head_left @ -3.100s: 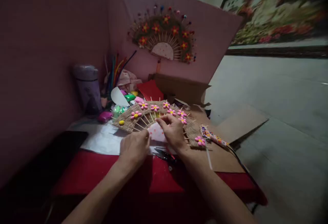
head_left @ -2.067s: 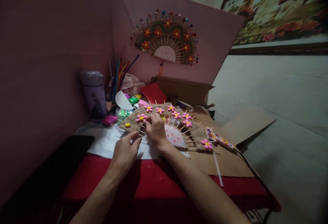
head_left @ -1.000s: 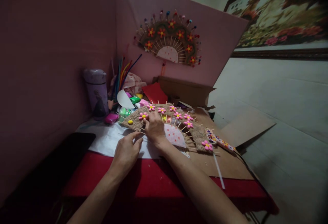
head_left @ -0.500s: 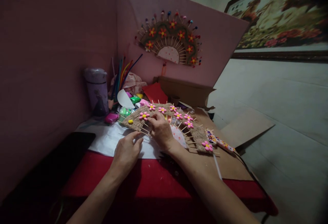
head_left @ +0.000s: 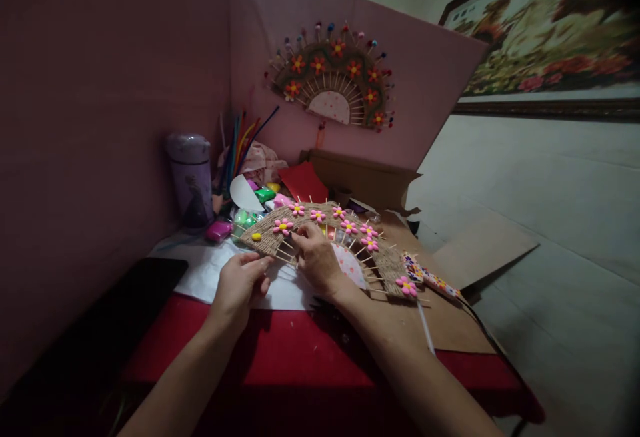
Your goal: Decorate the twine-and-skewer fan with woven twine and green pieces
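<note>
A half-round fan of jute twine (head_left: 273, 235) lies on the table, with wooden spokes and several pink clay flowers (head_left: 369, 243) along its arc. My right hand (head_left: 316, 260) rests on its middle, fingers bent and pressed on the spokes near the dotted white centre piece (head_left: 353, 267). My left hand (head_left: 239, 282) hovers just left of it at the fan's lower left edge, fingers loosely curled toward the spoke ends. Whether the left fingers pinch anything is unclear. A small yellow clay dot (head_left: 256, 236) sits on the twine's left end.
A finished fan with red flowers (head_left: 333, 77) hangs on the pink board. A purple bottle (head_left: 190, 177), coloured pipe cleaners (head_left: 240, 143), clay packets (head_left: 263, 194), a cardboard box (head_left: 365, 173) and a patterned stick (head_left: 430, 279) crowd the back. White paper (head_left: 200, 270) and a red cloth (head_left: 300, 350) cover the table.
My right hand slid from the fan's upper left arc down toward its middle. My left hand lifted a little and curled closer to the spoke ends. The fan stayed put.
</note>
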### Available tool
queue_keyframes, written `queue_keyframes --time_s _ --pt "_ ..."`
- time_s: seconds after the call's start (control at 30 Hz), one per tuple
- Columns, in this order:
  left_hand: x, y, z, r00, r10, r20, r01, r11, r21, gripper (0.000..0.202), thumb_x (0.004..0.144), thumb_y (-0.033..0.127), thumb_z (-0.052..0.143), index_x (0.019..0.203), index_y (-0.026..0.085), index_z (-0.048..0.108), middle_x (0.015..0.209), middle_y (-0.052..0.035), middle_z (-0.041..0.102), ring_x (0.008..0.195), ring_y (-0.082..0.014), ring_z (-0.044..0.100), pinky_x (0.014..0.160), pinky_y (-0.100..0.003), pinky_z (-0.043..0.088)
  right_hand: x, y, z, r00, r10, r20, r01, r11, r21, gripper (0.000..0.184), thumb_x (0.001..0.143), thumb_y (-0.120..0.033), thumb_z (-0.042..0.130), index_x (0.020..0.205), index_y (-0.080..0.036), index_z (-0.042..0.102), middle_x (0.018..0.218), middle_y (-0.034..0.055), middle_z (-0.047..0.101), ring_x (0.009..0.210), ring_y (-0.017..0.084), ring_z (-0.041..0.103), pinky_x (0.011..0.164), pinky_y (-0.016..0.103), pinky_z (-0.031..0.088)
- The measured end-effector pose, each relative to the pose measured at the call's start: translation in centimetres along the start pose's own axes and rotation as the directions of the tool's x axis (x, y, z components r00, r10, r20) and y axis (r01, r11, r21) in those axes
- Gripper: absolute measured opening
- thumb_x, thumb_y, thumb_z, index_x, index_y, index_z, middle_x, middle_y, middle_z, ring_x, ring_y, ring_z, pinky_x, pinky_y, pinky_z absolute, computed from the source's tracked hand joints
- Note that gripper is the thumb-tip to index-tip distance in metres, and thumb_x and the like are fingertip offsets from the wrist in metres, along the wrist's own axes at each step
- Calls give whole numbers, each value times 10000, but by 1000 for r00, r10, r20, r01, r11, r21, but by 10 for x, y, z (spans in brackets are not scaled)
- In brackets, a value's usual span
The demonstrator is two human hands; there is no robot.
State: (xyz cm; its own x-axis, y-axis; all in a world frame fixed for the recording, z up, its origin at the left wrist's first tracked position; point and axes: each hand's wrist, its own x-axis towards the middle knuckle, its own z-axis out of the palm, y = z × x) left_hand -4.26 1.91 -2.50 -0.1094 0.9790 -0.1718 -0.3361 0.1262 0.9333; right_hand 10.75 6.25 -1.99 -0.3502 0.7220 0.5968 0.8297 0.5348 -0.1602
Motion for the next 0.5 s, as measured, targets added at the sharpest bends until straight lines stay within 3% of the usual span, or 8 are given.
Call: queue_keyframes --time_s 0.13,0.23,0.4,0.5 --pt "1 5 1 990 -62 130 79 988 -130 195 633 149 673 800 70 612 545 3 567 358 -26 382 308 -129 210 -2 -1 6 1000 -22 9 23 998 -59 298 792 -57 486 1016 -177 642 975 92 564 912 219 471 810 335 425" --pt "3 5 4 985 -93 143 118 978 -175 152 664 55 622 808 96 594 705 -43 638 381 -27 434 299 -119 239 -2 -1 10 1000 -20 -5 19 998 -64 339 794 -71 489 1085 -178 625 1003 99 566 936 229 460 832 348 421" --pt "6 8 8 983 -132 128 157 964 -214 83 737 4 548 735 87 556 610 -12 570 354 -21 414 275 -110 231 -3 -1 10 1000 -18 -5 18 1000 -25 301 824 -104 476 1068 -174 637 988 98 566 924 228 459 822 344 428" --pt "9 15 9 961 -236 147 266 932 -244 156 806 9 465 691 92 531 501 24 476 318 -15 356 262 -103 201 0 1 7 1000 20 -18 -19 998 54 290 813 -80 472 1023 -181 644 984 86 560 932 214 472 827 321 432"
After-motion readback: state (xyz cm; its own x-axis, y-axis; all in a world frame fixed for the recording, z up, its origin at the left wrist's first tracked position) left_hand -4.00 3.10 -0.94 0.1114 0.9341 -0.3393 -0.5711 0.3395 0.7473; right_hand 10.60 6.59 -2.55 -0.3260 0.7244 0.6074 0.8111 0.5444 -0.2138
